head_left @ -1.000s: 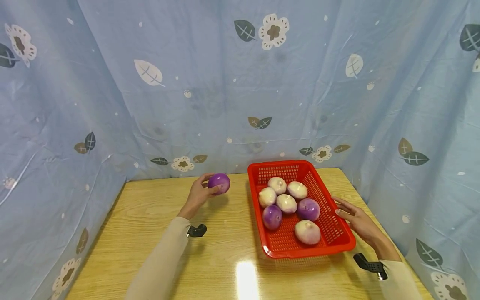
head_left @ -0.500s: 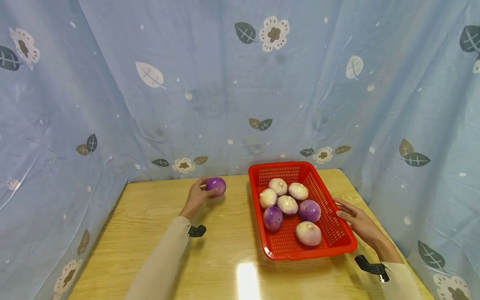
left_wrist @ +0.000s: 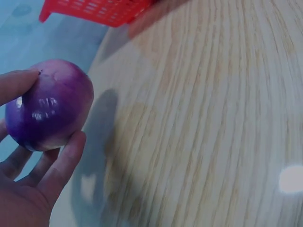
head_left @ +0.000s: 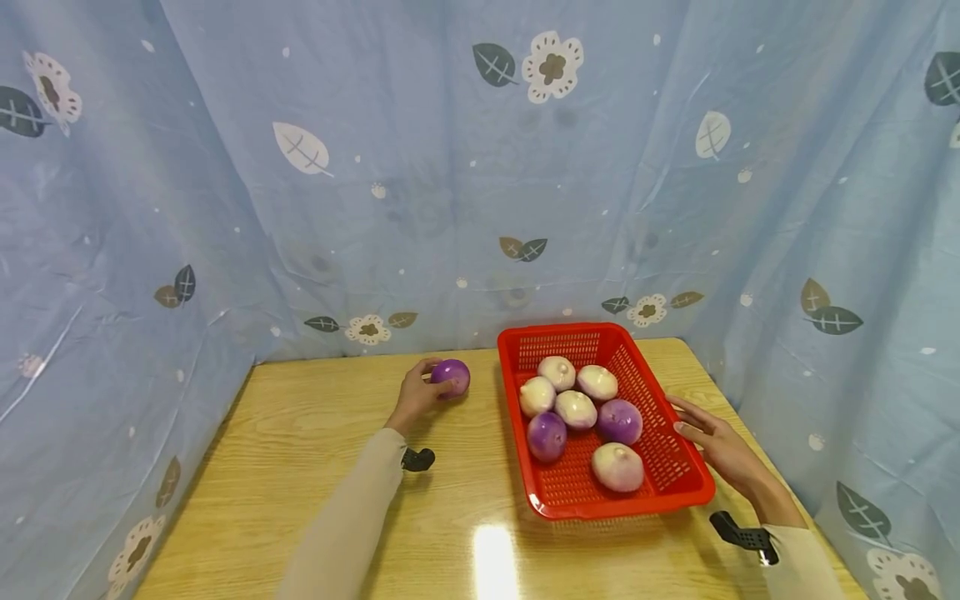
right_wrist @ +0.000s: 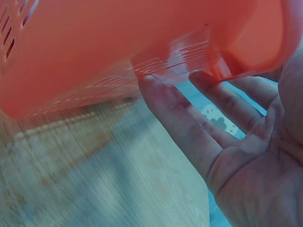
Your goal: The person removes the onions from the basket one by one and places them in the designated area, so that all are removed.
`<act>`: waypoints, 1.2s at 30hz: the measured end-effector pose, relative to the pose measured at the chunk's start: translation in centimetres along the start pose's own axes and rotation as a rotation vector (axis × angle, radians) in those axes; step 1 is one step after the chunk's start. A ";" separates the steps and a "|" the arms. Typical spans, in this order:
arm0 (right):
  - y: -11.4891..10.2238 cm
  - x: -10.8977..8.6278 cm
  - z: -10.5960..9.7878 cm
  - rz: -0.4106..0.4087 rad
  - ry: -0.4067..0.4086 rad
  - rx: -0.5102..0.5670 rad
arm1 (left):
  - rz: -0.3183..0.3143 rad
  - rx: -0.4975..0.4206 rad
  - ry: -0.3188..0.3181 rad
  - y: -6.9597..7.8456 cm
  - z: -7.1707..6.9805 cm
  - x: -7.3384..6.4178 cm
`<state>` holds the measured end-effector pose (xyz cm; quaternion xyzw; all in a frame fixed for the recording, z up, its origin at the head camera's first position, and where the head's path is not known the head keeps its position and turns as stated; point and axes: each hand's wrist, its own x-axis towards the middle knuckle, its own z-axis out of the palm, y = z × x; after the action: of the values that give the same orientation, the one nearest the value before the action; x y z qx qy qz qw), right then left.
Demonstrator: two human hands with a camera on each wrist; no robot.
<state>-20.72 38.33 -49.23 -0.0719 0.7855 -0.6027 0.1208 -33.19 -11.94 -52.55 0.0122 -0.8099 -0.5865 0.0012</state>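
My left hand point(head_left: 420, 393) grips a purple turnip point(head_left: 451, 379) between thumb and fingers, near the back of the table, left of the red basket point(head_left: 531, 492). In the left wrist view the turnip point(left_wrist: 52, 101) shows glossy purple fading to paler pink, and its shadow falls on the wood beside it. My right hand point(head_left: 723, 446) is at the basket's right side. The right wrist view shows its fingers point(right_wrist: 182, 127) nearly straight, with fingertips against the basket's outer wall point(right_wrist: 94, 52). Inside the basket lie several turnips, some whitish point(head_left: 617, 467), others purple point(head_left: 619, 422).
The wooden table point(head_left: 300, 467) stretches left and in front of the basket, with a bright glare spot near the front. A blue patterned curtain point(head_left: 420, 208) stands behind the table and along both sides. Black wrist mounts point(head_left: 417, 459) sit on both forearms.
My left hand first lowers the purple turnip a little and shifts slightly left, then moves right with it toward the basket. The right hand and the basket stay in place.
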 end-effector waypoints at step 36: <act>0.3 -0.2 0.4 -0.012 0.036 -0.033 | -0.051 -0.079 0.002 0.8 -0.2 -0.9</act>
<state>-20.37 38.08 -49.63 -0.0678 0.7969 -0.5916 0.1016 -32.35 -11.83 -51.72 0.0334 -0.7856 -0.6178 -0.0126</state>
